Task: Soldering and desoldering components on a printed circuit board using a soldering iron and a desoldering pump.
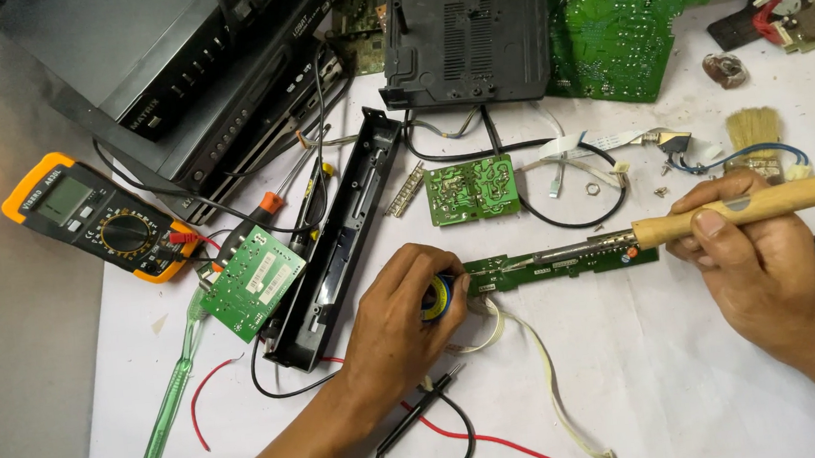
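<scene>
Your left hand [403,308] rests on the white-covered table [695,371], its fingers [436,274] curled and pinching a small round blue and yellow reel [436,296] at the left end of a long narrow green circuit board [558,267]. That board lies flat between your two hands, with a pale ribbon cable [548,374] trailing from its left end toward you. Your right hand [754,262] grips the wooden handle of a soldering iron [711,215], fingers wrapped tight around it; the metal tip lies over the middle of the narrow board, but you cannot tell whether it touches.

Left of the board sits a long black plastic housing [340,240], and beside that a small green board [253,282] carrying white rectangular labels. At the far left lies an orange-edged multimeter [97,217]. A square green board [472,190] lies just beyond your left hand, and a brush [753,135] lies beyond your right.
</scene>
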